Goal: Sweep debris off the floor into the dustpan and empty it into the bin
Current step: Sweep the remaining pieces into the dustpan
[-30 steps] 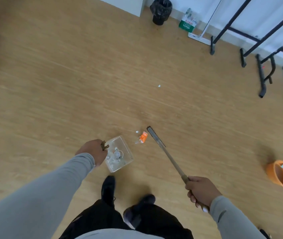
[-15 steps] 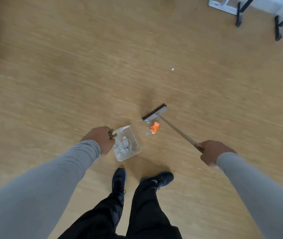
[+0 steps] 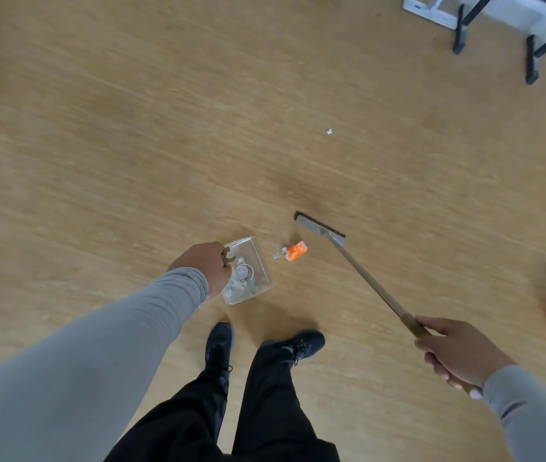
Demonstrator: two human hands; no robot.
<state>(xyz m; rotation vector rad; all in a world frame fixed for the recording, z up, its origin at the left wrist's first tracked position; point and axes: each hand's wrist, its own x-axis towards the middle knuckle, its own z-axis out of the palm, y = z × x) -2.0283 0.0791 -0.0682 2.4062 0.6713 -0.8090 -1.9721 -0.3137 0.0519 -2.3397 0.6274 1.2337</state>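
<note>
Wooden floor [image 3: 131, 145]: left hand [image 3: 206, 265] grips clear dustpan [image 3: 248, 273], right hand [image 3: 458, 353] grasps broom [image 3: 358, 271] beside orange scrap [image 3: 295, 251]

The floor [image 3: 131, 135] looks like light wood-grain laminate with a smooth, faintly satin finish. The dustpan [image 3: 248, 273] is clear, glossy plastic, while the broom [image 3: 361, 276] has a dull grey metal-looking head, dark bristles and a matt brownish shaft. The sleeves [image 3: 105, 335] are soft matt grey cloth, and the orange scrap [image 3: 295, 250] looks glossy.
</note>
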